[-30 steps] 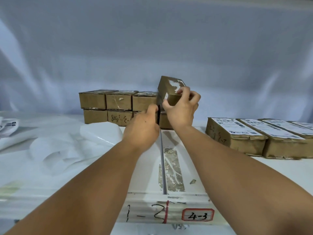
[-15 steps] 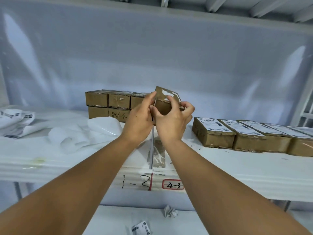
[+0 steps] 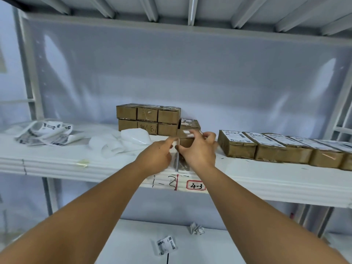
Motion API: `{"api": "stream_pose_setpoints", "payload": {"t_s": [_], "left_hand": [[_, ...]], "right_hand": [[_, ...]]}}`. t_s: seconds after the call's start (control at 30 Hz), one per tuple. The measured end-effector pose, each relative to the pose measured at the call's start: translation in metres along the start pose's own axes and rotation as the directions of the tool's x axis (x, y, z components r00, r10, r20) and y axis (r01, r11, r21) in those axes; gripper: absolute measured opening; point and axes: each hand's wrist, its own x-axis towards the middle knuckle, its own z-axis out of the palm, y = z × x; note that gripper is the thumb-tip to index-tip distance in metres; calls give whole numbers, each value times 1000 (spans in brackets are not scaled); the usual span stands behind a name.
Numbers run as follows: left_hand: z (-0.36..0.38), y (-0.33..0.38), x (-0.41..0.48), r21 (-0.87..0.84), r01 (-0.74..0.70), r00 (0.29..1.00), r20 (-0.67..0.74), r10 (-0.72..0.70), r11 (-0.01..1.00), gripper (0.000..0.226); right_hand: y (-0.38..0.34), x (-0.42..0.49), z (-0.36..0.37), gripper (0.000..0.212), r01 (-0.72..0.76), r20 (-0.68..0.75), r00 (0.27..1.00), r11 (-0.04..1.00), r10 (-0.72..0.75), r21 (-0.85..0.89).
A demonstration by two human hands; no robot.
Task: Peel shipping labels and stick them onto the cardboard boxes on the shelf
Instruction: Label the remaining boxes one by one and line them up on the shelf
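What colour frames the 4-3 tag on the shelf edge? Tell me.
Red frames the 4-3 tag; the head view shows it best.

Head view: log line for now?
right hand: grips box on shelf | left hand: fingertip at box | labeled boxes: row to right

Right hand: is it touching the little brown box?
Touching. The head view shows the right hand with fingers curled over the box, thumb at its front corner.
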Motion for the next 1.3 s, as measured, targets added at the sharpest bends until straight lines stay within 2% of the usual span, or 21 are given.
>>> {"api": "stream_pose_setpoints", "payload": {"t_s": [0.07, 0.2, 0.3, 0.5, 0.67, 0.8, 0.93, 1.1, 1.2, 1.3], "left_hand": [[-3, -14, 2, 158, 54, 998, 34, -60, 986, 38], [-14, -43, 6, 217, 175, 983, 24, -184, 960, 28], [-25, -63, 11, 183, 234, 969, 34, -244, 955, 23], [-22, -84, 27, 241, 242, 963, 58, -263, 940, 25], [-21, -77, 19, 226, 81, 996, -48, -72, 971, 22], [-23, -73, 15, 217, -11, 1000, -20, 16, 976, 21], [-24, -70, 17, 244, 14, 1000, -5, -13, 970, 23], [-22, -69, 17, 341, 57, 997, 25, -69, 938, 28], [-23, -69, 16, 322, 44, 995, 76, -72, 946, 31], [-26, -69, 17, 294, 113, 975, 153, -163, 949, 34]], "right_hand": [[-2, -3, 2, 70, -5, 40, 999, 999, 7, -52], [-3, -3, 6, 73, 32, 88, 996, 990, -20, -140], [-1, 2, 9, 69, 80, 124, 990, 983, -60, -165], [0, 7, 15, 72, 126, 164, 982, 973, -95, -192], [0, 3, 14, 69, 121, 99, 990, 956, -98, -268], [0, 0, 12, 65, 2, 25, 1000, 965, 4, -261], [1, 1, 8, 63, -53, 28, 998, 978, 59, -201], [3, -1, 8, 64, 2, 52, 999, 981, 9, -196], [3, -2, 8, 64, 30, 63, 998, 985, -19, -170], [3, -3, 9, 66, 72, 68, 996, 984, -61, -163]]}}
